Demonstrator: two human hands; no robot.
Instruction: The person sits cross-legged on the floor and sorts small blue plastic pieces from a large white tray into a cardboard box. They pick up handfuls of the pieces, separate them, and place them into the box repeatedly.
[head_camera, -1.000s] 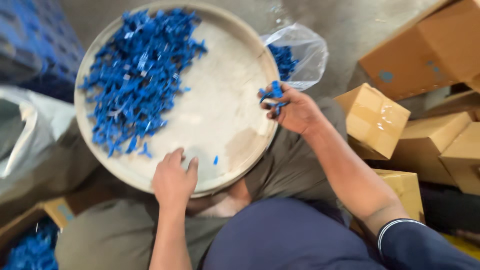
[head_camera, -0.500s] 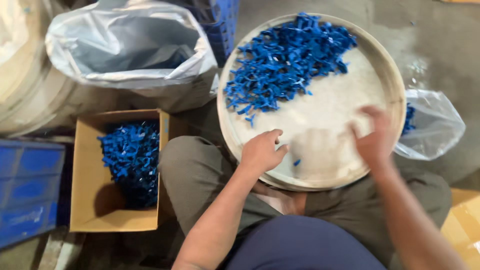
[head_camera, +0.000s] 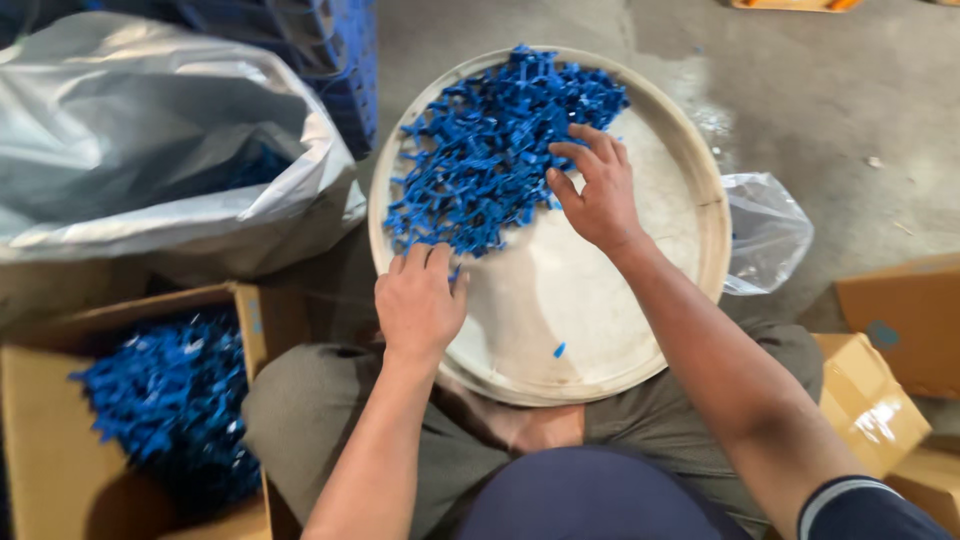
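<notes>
Far left: one large grey plastic sack (head_camera: 150, 150), mouth open, lying slumped beside a blue crate (head_camera: 330, 50). Near left: one open cardboard box (head_camera: 60, 440), part filled with small blue plastic pieces (head_camera: 170, 400). Centre: one round, shallow, pale tray (head_camera: 700, 190) resting across the lap, its near half mostly bare. On its far left half, one heap of blue plastic parts (head_camera: 490, 150), too many and too tangled to count, small and cross-shaped, pointing every way with no common axis. One stray blue piece (head_camera: 559, 350) alone near the tray's near rim. Left hand (head_camera: 420, 300) palm down at the heap's near edge, fingers curled over a few pieces; clamped or not, cannot tell. Right hand (head_camera: 598, 190) spread loosely, fingertips on the heap's right edge, holding nothing visible. Right of the tray: one clear plastic bag (head_camera: 765, 235). Near right: three cardboard boxes (head_camera: 900, 320).
</notes>
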